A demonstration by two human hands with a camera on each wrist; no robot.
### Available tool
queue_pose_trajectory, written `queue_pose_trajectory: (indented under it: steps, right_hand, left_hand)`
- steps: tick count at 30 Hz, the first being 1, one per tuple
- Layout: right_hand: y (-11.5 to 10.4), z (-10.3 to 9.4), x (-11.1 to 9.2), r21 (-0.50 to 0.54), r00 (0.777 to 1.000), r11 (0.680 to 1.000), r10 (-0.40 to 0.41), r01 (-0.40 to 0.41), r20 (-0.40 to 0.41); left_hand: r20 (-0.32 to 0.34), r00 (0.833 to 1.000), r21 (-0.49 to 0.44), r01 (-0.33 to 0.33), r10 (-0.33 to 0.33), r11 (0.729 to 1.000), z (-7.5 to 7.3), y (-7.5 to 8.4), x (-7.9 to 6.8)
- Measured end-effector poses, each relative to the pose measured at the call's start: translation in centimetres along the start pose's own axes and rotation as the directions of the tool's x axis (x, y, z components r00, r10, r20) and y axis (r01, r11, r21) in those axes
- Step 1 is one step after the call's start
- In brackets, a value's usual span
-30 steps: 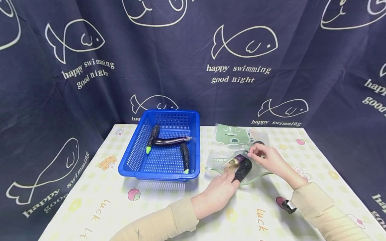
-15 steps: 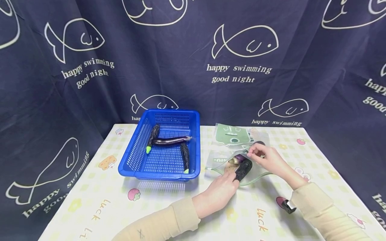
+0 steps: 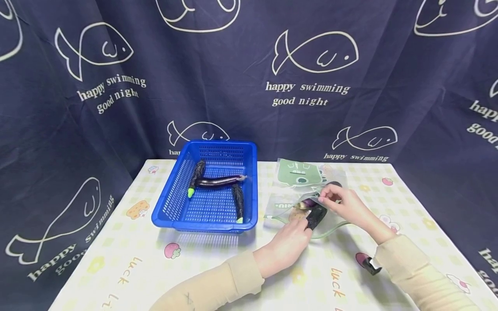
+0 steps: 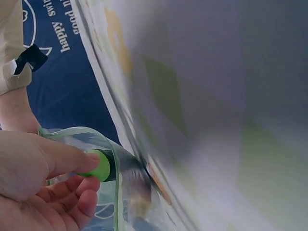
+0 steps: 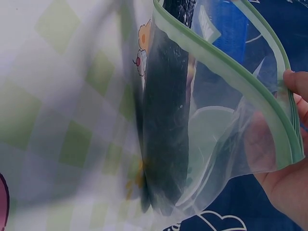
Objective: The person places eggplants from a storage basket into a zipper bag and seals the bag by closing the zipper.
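A clear zip bag [image 3: 279, 211] with a green-edged mouth lies on the table, right of centre. My left hand [image 3: 287, 242] pinches a black eggplant [image 3: 317, 216] by its bright green stem end [image 4: 103, 166], at the bag's mouth. Most of that eggplant's dark body [image 5: 166, 110] lies inside the bag, seen through the plastic in the right wrist view. Beside it in the bag is a purple eggplant [image 3: 307, 203] with a pale stem end, partly hidden. With thumb and fingers, my right hand [image 3: 346, 206] pinches the bag's green zip edge [image 5: 288, 96] and holds the mouth apart.
Left of the bag stands a blue perforated basket [image 3: 223, 226]. In it lie a glossy purple eggplant [image 3: 218, 182] and two black ones with green stem ends. A patterned cloth covers the table [image 3: 132, 263]; a dark blue curtain [image 3: 233, 95] hangs behind.
My left hand has moved a little right and forward, and the black eggplant has slid deeper into the bag. My right hand stays at the bag's edge.
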State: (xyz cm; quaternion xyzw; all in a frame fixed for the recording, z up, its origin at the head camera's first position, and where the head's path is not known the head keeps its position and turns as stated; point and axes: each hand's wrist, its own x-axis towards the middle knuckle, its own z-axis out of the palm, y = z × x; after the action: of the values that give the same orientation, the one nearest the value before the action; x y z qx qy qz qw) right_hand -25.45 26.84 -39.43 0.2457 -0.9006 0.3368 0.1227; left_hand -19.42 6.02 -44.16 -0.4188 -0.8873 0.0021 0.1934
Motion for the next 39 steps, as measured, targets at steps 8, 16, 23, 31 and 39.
queue_pose_trajectory:
  steps: [8, 16, 23, 31, 39]
  right_hand:
    - [0.1, 0.0, 0.1, -0.003, 1.0, 1.0, -0.026, 0.026, -0.01]
    - [0.1, -0.1, 0.3, 0.0, 1.0, 1.0, -0.019, 0.019, -0.006]
    - [0.1, -0.1, 0.4, -0.001, 0.999, 1.0, -0.03, 0.03, -0.009]
    - [0.1, -0.1, 0.2, -0.005, 1.0, 1.0, -0.011, 0.011, 0.003]
    - [0.0, -0.1, 0.1, -0.005, 1.0, 1.0, -0.001, 0.001, 0.005]
  left_hand:
    - [0.002, 1.0, 0.027, 0.009, -0.009, 1.0, 0.3, 0.2, 0.7]
    - [-0.011, 1.0, 0.038, 0.03, -0.029, 0.999, 0.4, 0.3, 1.4]
    - [0.004, 0.999, 0.034, 0.052, -0.052, 0.998, 0.6, 0.5, 2.0]
    - [-0.004, 0.998, 0.036, 0.07, -0.069, 0.997, 1.1, 0.5, 2.7]
    - [0.023, 0.994, 0.029, 0.104, -0.105, 0.994, 1.4, 0.8, 3.4]
